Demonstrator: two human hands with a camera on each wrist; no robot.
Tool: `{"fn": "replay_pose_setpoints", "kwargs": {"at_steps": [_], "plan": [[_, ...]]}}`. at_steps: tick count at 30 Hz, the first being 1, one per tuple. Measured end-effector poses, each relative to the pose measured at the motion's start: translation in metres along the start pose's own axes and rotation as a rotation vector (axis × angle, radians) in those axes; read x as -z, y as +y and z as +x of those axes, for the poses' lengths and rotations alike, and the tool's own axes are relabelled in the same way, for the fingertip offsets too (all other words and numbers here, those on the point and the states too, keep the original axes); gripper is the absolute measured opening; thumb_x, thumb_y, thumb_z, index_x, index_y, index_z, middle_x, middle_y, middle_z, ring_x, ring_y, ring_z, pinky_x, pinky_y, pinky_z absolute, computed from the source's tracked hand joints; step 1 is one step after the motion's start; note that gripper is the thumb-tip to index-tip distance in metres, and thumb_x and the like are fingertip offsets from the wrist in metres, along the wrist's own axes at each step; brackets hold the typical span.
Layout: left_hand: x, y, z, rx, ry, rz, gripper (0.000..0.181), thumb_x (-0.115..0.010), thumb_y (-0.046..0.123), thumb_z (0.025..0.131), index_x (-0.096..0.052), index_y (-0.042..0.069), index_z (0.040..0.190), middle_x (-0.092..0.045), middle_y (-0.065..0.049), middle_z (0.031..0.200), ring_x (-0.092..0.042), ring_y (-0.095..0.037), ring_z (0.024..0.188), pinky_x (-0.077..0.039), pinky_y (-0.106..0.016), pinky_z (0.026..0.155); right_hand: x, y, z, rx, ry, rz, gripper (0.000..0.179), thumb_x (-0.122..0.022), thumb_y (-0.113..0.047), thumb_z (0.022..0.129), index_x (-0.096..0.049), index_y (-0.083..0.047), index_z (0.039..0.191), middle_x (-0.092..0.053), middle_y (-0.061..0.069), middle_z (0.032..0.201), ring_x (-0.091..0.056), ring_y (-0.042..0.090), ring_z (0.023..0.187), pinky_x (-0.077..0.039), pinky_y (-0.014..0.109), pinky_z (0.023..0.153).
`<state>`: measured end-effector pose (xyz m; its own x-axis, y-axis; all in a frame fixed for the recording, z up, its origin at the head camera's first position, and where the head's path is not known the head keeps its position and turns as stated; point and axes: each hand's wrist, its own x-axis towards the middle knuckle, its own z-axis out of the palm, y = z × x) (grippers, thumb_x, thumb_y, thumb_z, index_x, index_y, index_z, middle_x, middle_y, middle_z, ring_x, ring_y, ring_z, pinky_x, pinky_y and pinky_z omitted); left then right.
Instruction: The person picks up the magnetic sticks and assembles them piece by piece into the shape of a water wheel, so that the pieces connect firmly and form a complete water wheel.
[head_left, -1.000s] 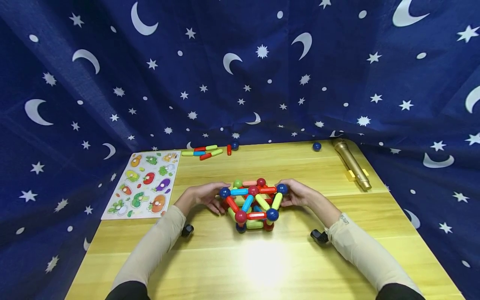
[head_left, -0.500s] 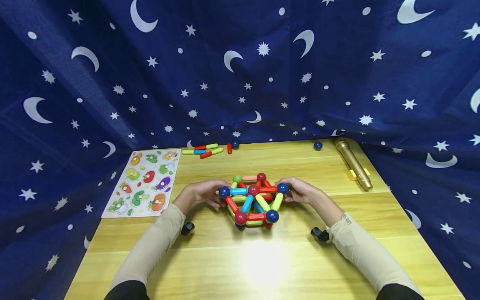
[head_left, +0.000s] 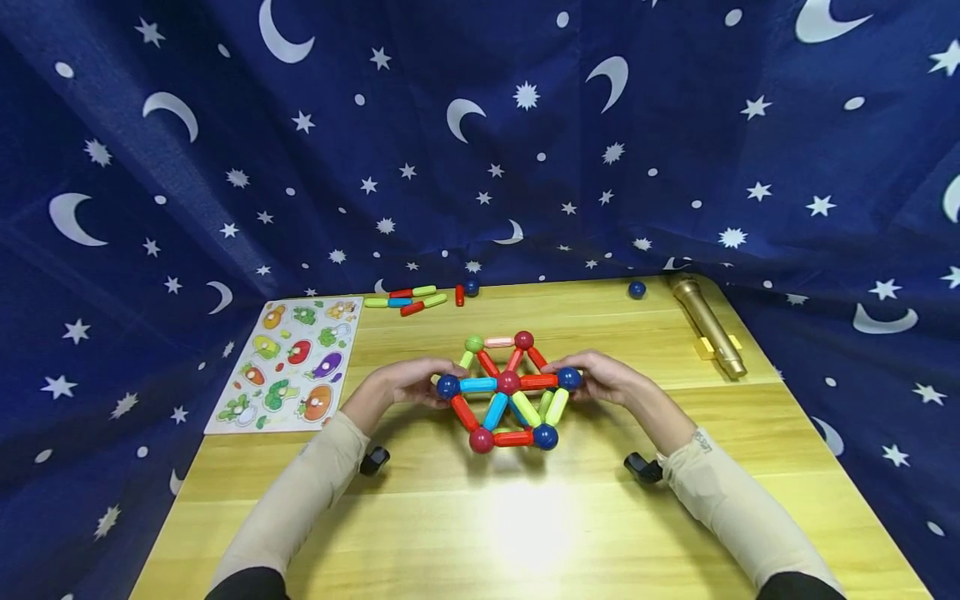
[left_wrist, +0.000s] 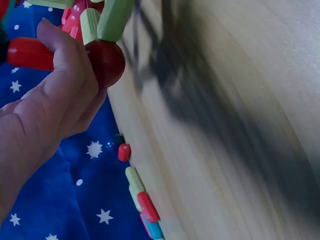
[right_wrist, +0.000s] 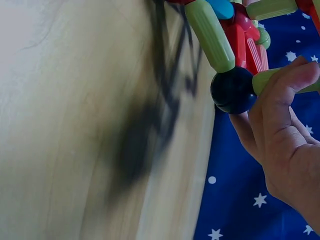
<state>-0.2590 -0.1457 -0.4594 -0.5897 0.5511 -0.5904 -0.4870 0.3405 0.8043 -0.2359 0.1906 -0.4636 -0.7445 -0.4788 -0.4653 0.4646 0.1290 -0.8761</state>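
Note:
Both hands hold a built frame of magnetic rods and balls between them, over the middle of the table. Its top face is a six-sided ring of red, blue and green balls around a red centre ball, joined by red, blue, yellow-green and pink rods. My left hand grips its left side, fingers curled by a red ball in the left wrist view. My right hand grips the right side, fingers round a yellow-green rod beside a dark blue ball. The structure's shadow falls on the tabletop below. Its lower part is mostly hidden.
A vegetable puzzle board lies at the left. Loose magnetic rods and a blue ball lie along the back edge. Another blue ball and a gold microphone are at the back right. A starry curtain hangs behind the table.
Both hands have raised the rod-and-ball structure and tipped it, so its top face now shows more fully and its lower balls have gone from sight.

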Motion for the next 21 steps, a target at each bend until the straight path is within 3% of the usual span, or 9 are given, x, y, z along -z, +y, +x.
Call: {"fn": "replay_pose_setpoints", "kwargs": {"at_steps": [5,12,16,19,21], "plan": [[0.0,0.003,-0.004,-0.035,-0.012,0.071,0.061,-0.05,0.026,0.092,-0.04,-0.002,0.145,-0.052,-0.011,0.12,-0.057,-0.017,0.086,-0.051,-0.04,0.091,-0.002,-0.004,-0.006,0.041,0.033,-0.077,0.049,-0.051,-0.015,0.098,-0.044,0.013,0.137,-0.066,-0.001,0.098,-0.058,0.006,0.067,-0.049,0.024,0.064],[-0.005,0.004,-0.012,-0.103,0.0,0.045,0.066,-0.059,0.021,0.09,-0.035,-0.001,0.148,-0.055,-0.012,0.114,-0.058,-0.01,0.08,-0.054,-0.035,0.086,-0.005,-0.005,-0.016,0.122,0.036,-0.125,0.054,-0.056,-0.016,0.096,-0.042,0.013,0.139,-0.07,-0.005,0.083,-0.058,0.001,0.062,-0.049,0.019,0.062],[-0.011,0.001,-0.019,-0.169,0.01,0.034,0.065,-0.062,0.016,0.089,-0.038,0.0,0.146,-0.052,-0.02,0.122,-0.059,-0.009,0.073,-0.055,-0.024,0.072,-0.009,-0.001,-0.021,0.187,0.064,-0.153,0.052,-0.059,-0.015,0.094,-0.046,0.012,0.136,-0.062,0.011,0.122,-0.063,0.005,0.077,-0.051,0.019,0.066],[-0.016,-0.002,-0.025,-0.215,0.037,0.055,0.064,-0.066,0.013,0.087,-0.041,0.003,0.145,-0.039,-0.025,0.141,-0.058,-0.009,0.07,-0.051,-0.019,0.064,-0.011,0.003,-0.026,0.234,0.08,-0.193,0.051,-0.061,-0.014,0.093,-0.048,0.012,0.135,-0.032,0.023,0.153,-0.065,0.019,0.101,-0.054,0.021,0.074],[-0.02,-0.005,-0.028,-0.232,0.066,0.081,0.064,-0.069,0.013,0.086,-0.043,0.005,0.145,-0.026,-0.022,0.153,-0.059,-0.013,0.083,-0.051,-0.021,0.068,-0.013,0.006,-0.029,0.264,0.092,-0.24,0.05,-0.063,-0.014,0.093,-0.05,0.011,0.134,-0.024,0.025,0.157,-0.06,0.029,0.113,-0.055,0.024,0.078]]}}
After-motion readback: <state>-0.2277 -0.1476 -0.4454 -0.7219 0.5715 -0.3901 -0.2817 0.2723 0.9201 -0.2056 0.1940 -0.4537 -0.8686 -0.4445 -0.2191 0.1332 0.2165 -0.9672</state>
